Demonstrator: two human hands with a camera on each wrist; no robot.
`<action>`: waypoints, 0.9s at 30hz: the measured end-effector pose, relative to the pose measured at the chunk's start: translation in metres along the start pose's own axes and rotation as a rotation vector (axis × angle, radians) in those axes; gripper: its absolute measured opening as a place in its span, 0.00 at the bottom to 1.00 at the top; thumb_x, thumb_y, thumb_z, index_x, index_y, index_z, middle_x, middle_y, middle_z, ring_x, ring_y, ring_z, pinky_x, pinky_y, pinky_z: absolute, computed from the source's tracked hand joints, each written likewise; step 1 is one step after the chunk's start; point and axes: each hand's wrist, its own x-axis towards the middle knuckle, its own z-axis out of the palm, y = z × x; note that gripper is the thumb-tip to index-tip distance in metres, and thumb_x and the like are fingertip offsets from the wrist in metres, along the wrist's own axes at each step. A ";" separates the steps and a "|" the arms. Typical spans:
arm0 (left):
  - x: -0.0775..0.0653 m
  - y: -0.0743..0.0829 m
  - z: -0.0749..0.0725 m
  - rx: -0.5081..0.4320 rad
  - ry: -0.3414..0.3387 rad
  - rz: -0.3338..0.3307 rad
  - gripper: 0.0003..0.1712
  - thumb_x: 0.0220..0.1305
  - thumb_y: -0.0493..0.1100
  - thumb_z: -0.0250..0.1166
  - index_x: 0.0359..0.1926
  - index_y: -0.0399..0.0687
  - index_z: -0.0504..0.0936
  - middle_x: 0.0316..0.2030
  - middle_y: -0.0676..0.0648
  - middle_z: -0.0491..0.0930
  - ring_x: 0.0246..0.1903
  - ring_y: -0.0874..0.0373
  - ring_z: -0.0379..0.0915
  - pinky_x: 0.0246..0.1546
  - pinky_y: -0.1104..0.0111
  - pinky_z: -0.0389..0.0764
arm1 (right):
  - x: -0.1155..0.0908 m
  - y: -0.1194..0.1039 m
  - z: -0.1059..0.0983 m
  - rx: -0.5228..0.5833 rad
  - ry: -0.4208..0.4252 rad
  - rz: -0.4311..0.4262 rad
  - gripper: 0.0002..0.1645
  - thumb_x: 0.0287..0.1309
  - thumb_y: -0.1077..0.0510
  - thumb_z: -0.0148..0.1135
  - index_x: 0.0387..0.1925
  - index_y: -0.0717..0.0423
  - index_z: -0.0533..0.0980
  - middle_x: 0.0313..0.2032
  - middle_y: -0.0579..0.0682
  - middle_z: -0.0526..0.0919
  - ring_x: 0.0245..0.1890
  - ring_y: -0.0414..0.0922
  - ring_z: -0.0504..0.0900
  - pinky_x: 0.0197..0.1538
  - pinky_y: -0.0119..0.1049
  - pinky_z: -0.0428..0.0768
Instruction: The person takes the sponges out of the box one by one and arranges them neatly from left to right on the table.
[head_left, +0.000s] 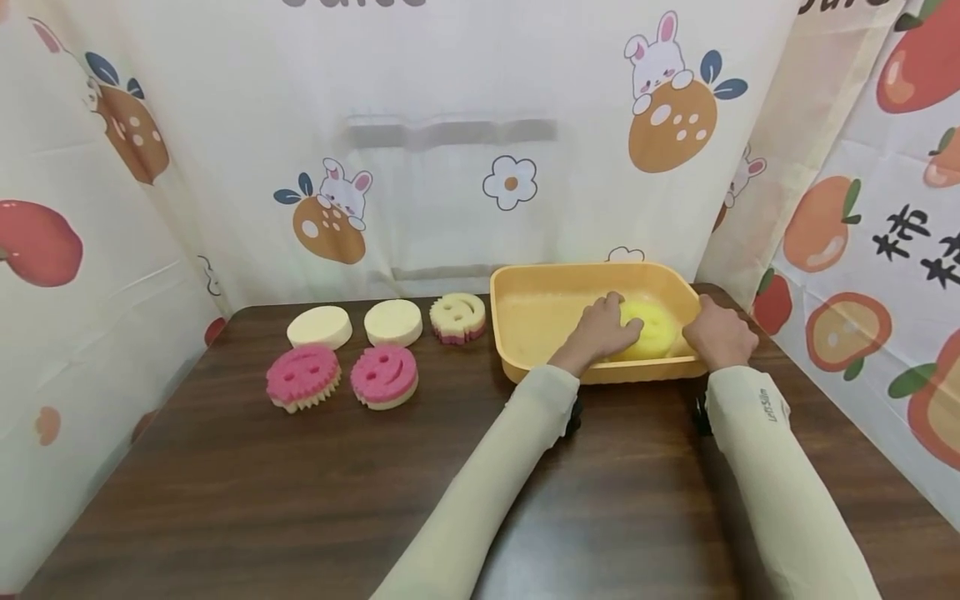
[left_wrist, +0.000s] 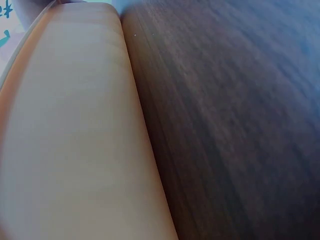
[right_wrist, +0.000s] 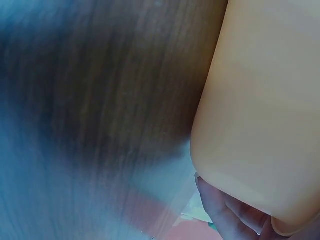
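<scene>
A yellow round sponge [head_left: 651,330] with a face on it lies in the right part of a shallow orange-yellow plastic basin [head_left: 525,367]. My left hand [head_left: 600,329] reaches over the basin's front rim, thumb and fingers bent at the sponge's left side. At the basin's right end, my right hand [head_left: 722,333] grips the rim. In the right wrist view, the fingers [right_wrist: 225,212] of that hand curl under the basin's outer wall [right_wrist: 260,125]. The left wrist view is filled by the basin's front wall [left_wrist: 85,125] and the tabletop, with the left hand's fingers hidden.
Left of the basin lie two plain cream round sponges [head_left: 320,326], two pink smiley-face sponges [head_left: 384,375] and a cream-topped smiley sponge [head_left: 458,317]. All are on the dark wooden table [head_left: 300,500]. Printed curtains [head_left: 450,192] enclose its back and sides.
</scene>
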 end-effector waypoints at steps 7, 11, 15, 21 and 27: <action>0.003 0.000 -0.002 -0.026 0.008 0.028 0.35 0.67 0.56 0.51 0.72 0.50 0.62 0.67 0.49 0.68 0.45 0.57 0.68 0.48 0.66 0.71 | 0.002 -0.001 -0.004 -0.008 -0.016 0.007 0.37 0.60 0.55 0.45 0.71 0.60 0.57 0.54 0.76 0.73 0.48 0.73 0.75 0.41 0.68 0.74; 0.004 -0.001 -0.001 -0.029 -0.008 0.037 0.35 0.67 0.56 0.52 0.73 0.52 0.61 0.64 0.49 0.70 0.33 0.57 0.66 0.45 0.67 0.70 | 0.003 0.000 -0.003 -0.009 -0.014 0.004 0.36 0.59 0.55 0.45 0.70 0.60 0.58 0.53 0.76 0.74 0.48 0.73 0.75 0.42 0.68 0.74; 0.006 -0.001 -0.002 0.000 -0.008 0.053 0.35 0.67 0.56 0.53 0.72 0.52 0.61 0.64 0.50 0.70 0.38 0.58 0.68 0.46 0.67 0.71 | 0.006 0.000 -0.002 -0.012 -0.007 -0.007 0.36 0.60 0.54 0.45 0.69 0.60 0.58 0.52 0.75 0.74 0.47 0.72 0.76 0.41 0.67 0.74; 0.005 -0.001 -0.005 -0.001 -0.002 0.063 0.35 0.67 0.56 0.53 0.72 0.53 0.62 0.64 0.51 0.71 0.35 0.59 0.67 0.47 0.67 0.71 | 0.006 0.001 -0.001 0.001 -0.001 -0.033 0.35 0.60 0.54 0.44 0.69 0.59 0.59 0.52 0.75 0.74 0.47 0.74 0.76 0.40 0.68 0.74; 0.001 0.001 -0.007 -0.022 -0.018 0.076 0.35 0.67 0.56 0.54 0.72 0.53 0.62 0.62 0.51 0.71 0.32 0.59 0.66 0.44 0.67 0.71 | 0.003 0.003 0.000 0.005 -0.001 -0.032 0.32 0.60 0.54 0.44 0.66 0.60 0.61 0.50 0.75 0.75 0.46 0.73 0.77 0.39 0.68 0.74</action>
